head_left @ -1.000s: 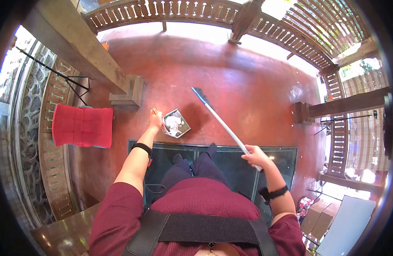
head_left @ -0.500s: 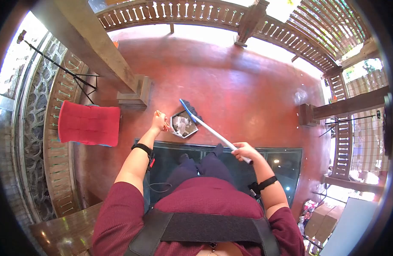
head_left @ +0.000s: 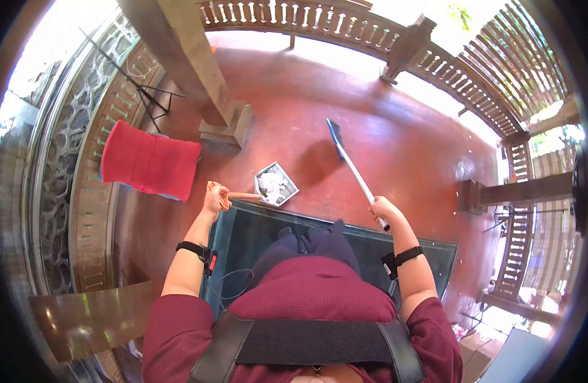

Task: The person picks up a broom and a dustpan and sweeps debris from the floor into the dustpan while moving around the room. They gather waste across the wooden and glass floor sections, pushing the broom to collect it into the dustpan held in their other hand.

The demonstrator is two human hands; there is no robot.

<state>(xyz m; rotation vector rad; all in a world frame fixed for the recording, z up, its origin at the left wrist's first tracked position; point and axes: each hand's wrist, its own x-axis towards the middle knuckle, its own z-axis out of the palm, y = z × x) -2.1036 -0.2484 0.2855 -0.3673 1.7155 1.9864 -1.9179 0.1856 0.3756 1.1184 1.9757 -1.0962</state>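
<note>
My left hand (head_left: 214, 196) is closed on the wooden handle (head_left: 245, 196) of a dustpan. The dustpan (head_left: 294, 189) is a five-sided box with pale crumpled pieces (head_left: 271, 183) in it, just beyond the dark glass panel. On the other side, my right hand (head_left: 384, 209) grips the white pole of a broom (head_left: 356, 172) near its end. The broom's blue head with dark bristles (head_left: 335, 138) points away from me, to the right of the dustpan and apart from it.
A red cushioned seat (head_left: 151, 159) stands at the left, beside a thick pillar (head_left: 191, 64) and a black tripod (head_left: 147, 92). A wooden railing (head_left: 306, 16) runs round the red floor (head_left: 274, 96). The glass panel (head_left: 243, 255) lies under my legs; a table (head_left: 96, 319) is at lower left.
The broom head has moved away from the dustpan to the right and farther out. My left hand has shifted left, and the dustpan's handle now shows. The view has turned.
</note>
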